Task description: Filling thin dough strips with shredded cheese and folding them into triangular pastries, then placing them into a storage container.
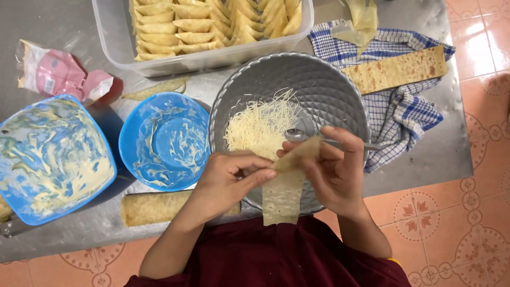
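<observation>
Both hands, left hand and right hand, fingers pinched on pastry strip at worktop's near edge; thin sheet may tear, spilling cheese.

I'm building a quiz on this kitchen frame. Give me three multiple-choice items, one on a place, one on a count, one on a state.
1. Where does the shredded cheese lie?
A. in the grey metal bowl
B. on the checked cloth
C. on the floor

2. How many blue bowls stand on the table?
A. one
B. two
C. four

3. What state is the clear plastic tub in?
A. empty
B. lidded
C. open and packed with folded pastries

Answers:
1 A, the pale shreds sit inside the bowl.
2 B, a square blue bowl and a round blue bowl, both smeared.
3 C, rows of pastries show with no lid.

The left hand and right hand hold a pastry strip.
</observation>
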